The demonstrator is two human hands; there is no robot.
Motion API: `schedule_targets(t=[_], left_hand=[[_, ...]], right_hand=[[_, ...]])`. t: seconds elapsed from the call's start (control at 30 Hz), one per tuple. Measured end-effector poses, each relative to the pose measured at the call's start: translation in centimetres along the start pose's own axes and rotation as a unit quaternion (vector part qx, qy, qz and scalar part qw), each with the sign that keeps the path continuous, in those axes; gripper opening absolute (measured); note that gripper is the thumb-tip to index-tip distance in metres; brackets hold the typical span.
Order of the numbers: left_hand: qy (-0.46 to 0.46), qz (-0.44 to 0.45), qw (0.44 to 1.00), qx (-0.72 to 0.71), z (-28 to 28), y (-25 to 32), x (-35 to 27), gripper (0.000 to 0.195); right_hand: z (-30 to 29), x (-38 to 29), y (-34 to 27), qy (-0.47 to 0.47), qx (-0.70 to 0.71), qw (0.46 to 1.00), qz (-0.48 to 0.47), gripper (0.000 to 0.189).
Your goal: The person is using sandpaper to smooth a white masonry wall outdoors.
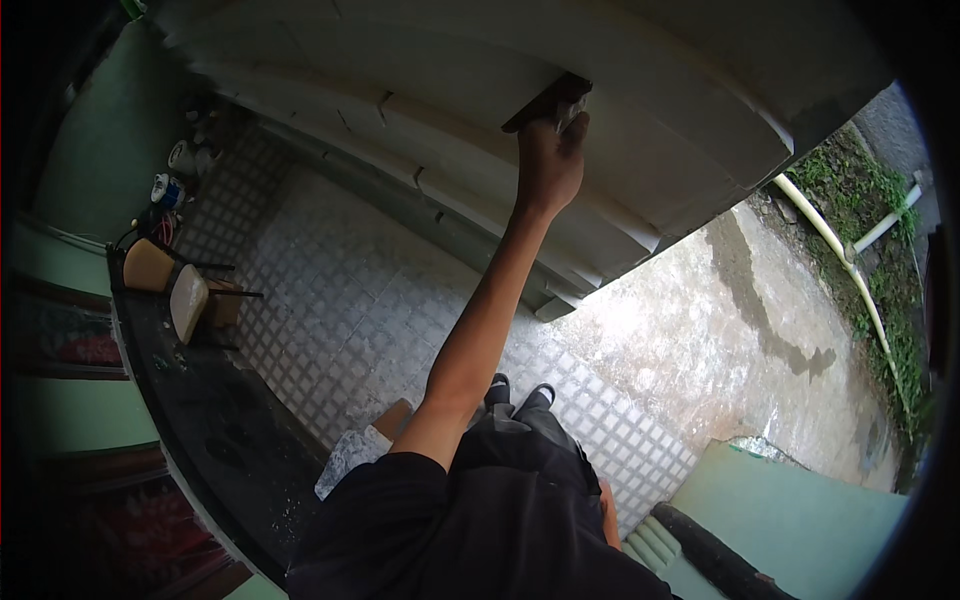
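My left hand [551,165] is raised at the end of an outstretched arm. Its fingers grip a dark, straight-edged flat tool [546,103], probably a plastering trowel or wide scraper, with a whitish part near the grip. The tool lies at or very near a pale, stepped moulded surface [465,56]; whether it touches cannot be told in the shade. Several ledges [435,142] with dark notches run across that surface below the tool. My right hand is out of view; only a bit of the right forearm shows beside my dark clothing.
Two chairs [187,300] stand at left by a black ledge [225,420]. Beyond them are several buckets [169,191]. A whitish plastic bag [352,454] and cardboard [391,420] lie near my left side. Patterned tiles [360,300] meet rough concrete [675,300]; a pale pipe [832,232] crosses greenery.
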State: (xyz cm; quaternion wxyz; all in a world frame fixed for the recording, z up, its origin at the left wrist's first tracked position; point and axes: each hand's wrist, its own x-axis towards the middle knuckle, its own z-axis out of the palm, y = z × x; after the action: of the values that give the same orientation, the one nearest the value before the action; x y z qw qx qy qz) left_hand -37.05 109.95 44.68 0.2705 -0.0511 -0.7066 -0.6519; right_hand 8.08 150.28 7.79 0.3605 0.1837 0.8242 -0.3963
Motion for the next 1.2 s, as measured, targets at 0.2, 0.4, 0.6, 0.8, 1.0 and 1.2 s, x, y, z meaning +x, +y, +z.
schedule_targets(t=[0.2,0.4,0.6,0.8,1.0,1.2], left_hand=[[0.018,0.084,0.994,0.060,-1.2,-4.1,-1.4,0.029],[0.005,0.004,0.999,-0.046,-0.5,-2.4,-1.8,0.028],[0.005,0.079,0.995,0.066,-1.3,-0.2,-0.2,0.021],[-0.035,0.072,0.989,0.124,-2.1,-3.2,-8.2,0.026],[0.054,-0.207,0.972,0.096,-4.2,-5.5,-25.1,0.043],[0.064,-0.293,0.948,0.105,-4.2,-6.9,-27.3,0.050]], right_hand=[[-0.4,2.4,-1.2,-0.016,-0.033,0.998,-0.051,0.041],[-0.7,3.5,-2.4,-0.023,-0.055,0.995,-0.081,0.041],[0.5,1.8,-0.4,-0.047,-0.085,0.991,-0.090,0.041],[-0.3,3.1,0.9,-0.073,-0.129,0.982,-0.117,0.041],[-2.4,2.8,-6.5,0.011,0.088,0.993,0.077,0.044],[-4.1,4.4,-8.9,-0.031,-0.014,0.998,0.058,0.044]])
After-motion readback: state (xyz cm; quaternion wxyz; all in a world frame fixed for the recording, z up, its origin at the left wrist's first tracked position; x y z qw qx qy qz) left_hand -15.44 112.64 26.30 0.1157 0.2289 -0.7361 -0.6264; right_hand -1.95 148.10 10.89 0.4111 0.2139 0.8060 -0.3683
